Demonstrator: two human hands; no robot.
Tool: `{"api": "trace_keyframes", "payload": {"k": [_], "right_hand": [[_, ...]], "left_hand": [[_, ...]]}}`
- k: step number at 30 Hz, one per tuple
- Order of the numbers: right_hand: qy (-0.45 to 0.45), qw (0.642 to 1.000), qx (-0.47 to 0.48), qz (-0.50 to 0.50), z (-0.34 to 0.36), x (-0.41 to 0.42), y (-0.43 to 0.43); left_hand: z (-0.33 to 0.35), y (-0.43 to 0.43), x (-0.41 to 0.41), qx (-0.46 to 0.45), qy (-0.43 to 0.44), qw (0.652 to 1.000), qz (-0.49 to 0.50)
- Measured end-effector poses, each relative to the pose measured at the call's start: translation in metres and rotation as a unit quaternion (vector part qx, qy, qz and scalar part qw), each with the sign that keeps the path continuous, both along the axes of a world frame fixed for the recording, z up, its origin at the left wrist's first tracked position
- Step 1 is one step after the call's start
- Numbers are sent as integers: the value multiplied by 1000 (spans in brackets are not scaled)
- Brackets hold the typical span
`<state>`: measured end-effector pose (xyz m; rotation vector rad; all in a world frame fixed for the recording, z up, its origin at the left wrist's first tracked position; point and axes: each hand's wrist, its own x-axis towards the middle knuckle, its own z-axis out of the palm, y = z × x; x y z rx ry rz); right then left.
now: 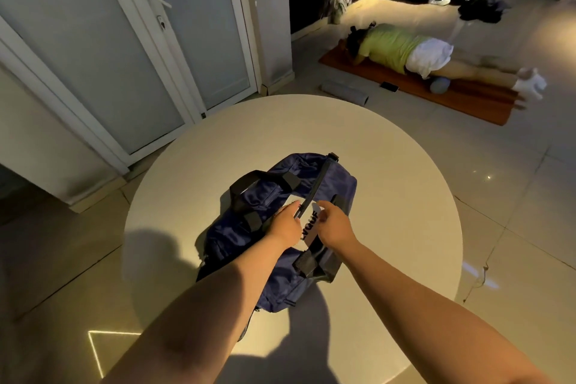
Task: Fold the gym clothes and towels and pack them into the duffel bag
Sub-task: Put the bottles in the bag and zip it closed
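A navy duffel bag [277,196] with black straps lies on a round white table [389,171]. Its top opening is partly parted, and a white garment with dark lettering [310,221] shows inside. My left hand [285,224] rests on the left edge of the opening, fingers curled at the black zipper band. My right hand [332,223] pinches the right edge of the opening next to the white garment. One black handle [258,179] arches up on the far-left side; another [314,262] lies near my right wrist.
White glazed doors [124,50] stand behind the table at left. A person [402,51] lies face down on an orange mat [467,97] on the floor at the back right, with a grey roller [344,91] beside it. Dark clothes [481,9] lie farther back.
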<state>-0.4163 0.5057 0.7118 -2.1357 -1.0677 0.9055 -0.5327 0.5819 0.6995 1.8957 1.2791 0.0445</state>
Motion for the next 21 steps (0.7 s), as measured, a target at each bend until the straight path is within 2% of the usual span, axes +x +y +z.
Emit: {"api": "trace_keyframes", "payload": {"k": [5,12,18,21], "right_hand": [[-43,996,-43,66,-7,11,18],[-25,987,-66,143,-15,25,30],[-6,982,-43,183,-14,12,28],[-1,984,-34,176,-20,3,29]], "left_hand": [[-8,10,18,2,22,999,43],[-14,18,21,-2,78,994,73],[-19,13,12,35,-11,985,168],[-14,9,8,46,-55,982,175]]}}
